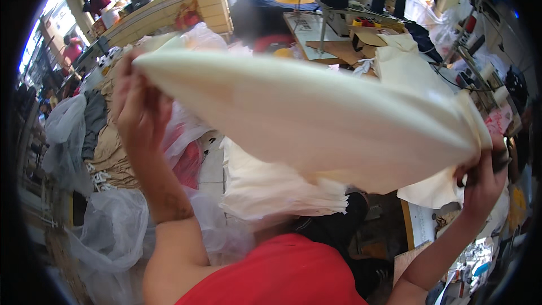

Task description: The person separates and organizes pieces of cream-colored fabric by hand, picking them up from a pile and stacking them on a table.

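A large piece of cream fabric (316,113) is stretched in the air between my two raised hands, blurred by motion. At its left end, my left hand (140,99) is closed on a corner. My right hand (484,172) pinches the other end, lower and further to the right. The cloth sags between them and hides part of what lies behind. Below it, over my lap, more cream fabric (271,183) lies in a loose pile.
A sewing table (302,28) with thread cones stands ahead, cream cloth (403,65) draped at its right. Clear plastic bags (116,229) and tan cloth (110,135) are heaped on the left. A second worktop (419,223) is beside my right arm.
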`<state>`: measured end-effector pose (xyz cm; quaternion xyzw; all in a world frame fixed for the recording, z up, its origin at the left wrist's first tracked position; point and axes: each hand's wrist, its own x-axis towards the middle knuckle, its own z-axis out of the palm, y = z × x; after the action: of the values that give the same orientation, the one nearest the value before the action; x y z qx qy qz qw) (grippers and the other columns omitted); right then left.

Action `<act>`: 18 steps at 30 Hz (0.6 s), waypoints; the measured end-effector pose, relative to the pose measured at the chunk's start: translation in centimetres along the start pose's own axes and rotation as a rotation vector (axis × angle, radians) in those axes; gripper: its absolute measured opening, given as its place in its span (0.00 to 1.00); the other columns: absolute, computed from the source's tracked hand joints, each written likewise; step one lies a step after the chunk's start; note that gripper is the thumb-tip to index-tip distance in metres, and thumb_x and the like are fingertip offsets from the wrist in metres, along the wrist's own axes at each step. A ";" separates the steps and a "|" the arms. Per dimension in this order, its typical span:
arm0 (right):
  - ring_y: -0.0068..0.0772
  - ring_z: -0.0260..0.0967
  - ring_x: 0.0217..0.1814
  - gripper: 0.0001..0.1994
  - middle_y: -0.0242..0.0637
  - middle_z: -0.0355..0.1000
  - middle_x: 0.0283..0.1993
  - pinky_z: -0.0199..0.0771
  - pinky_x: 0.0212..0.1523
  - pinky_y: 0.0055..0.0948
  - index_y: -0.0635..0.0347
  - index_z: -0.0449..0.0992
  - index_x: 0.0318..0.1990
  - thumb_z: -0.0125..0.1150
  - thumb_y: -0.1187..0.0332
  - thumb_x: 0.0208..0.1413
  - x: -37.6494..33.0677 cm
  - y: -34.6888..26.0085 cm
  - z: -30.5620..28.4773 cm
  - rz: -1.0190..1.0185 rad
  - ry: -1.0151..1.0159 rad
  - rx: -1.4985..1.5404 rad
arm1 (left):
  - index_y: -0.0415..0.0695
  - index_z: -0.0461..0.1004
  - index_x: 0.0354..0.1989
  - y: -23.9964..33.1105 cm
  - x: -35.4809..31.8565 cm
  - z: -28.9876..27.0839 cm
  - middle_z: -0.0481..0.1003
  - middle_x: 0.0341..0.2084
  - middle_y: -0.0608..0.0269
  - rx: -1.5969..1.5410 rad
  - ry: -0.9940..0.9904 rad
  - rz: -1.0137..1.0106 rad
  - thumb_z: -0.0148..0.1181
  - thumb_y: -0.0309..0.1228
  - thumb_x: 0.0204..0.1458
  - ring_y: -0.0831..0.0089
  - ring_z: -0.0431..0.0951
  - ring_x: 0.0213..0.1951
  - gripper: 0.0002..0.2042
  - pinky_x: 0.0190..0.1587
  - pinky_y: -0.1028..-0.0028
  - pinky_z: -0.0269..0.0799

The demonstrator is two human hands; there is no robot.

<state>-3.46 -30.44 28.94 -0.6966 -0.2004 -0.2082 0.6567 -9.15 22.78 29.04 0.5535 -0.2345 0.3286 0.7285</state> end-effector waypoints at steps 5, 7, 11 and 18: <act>0.36 0.81 0.38 0.09 0.41 0.77 0.42 0.82 0.42 0.28 0.64 0.72 0.49 0.56 0.69 0.67 9.2 7.4 7.2 0.348 -0.105 0.120 | 0.38 0.67 0.52 -8.3 6.5 -4.2 0.75 0.47 0.52 0.249 0.015 -0.285 0.49 0.31 0.68 0.60 0.81 0.47 0.10 0.57 0.62 0.77; 0.32 0.78 0.46 0.10 0.40 0.77 0.45 0.79 0.51 0.28 0.67 0.73 0.49 0.57 0.68 0.67 11.5 10.4 9.6 0.113 -0.096 0.152 | 0.37 0.69 0.48 -9.3 7.9 -5.9 0.75 0.45 0.54 0.361 0.146 0.010 0.49 0.30 0.68 0.62 0.80 0.49 0.09 0.58 0.64 0.77; 0.34 0.76 0.53 0.12 0.42 0.75 0.51 0.75 0.60 0.31 0.68 0.74 0.53 0.56 0.69 0.68 8.5 6.4 12.7 -0.080 -0.001 0.280 | 0.38 0.73 0.41 -2.1 4.5 -6.2 0.76 0.38 0.58 0.184 0.310 0.273 0.51 0.29 0.66 0.71 0.79 0.44 0.07 0.52 0.71 0.78; 0.30 0.72 0.57 0.11 0.37 0.77 0.54 0.69 0.61 0.30 0.65 0.80 0.51 0.55 0.74 0.67 -7.0 11.6 11.1 0.386 -0.159 -0.149 | 0.43 0.72 0.27 -5.3 -12.1 -9.8 0.74 0.27 0.70 0.949 0.250 -0.256 0.64 0.29 0.54 0.82 0.70 0.30 0.08 0.35 0.79 0.66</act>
<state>-2.55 -20.04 14.81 -0.7830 -0.0987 -0.0374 0.6130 -13.64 28.61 14.32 0.8042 0.0993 0.3709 0.4537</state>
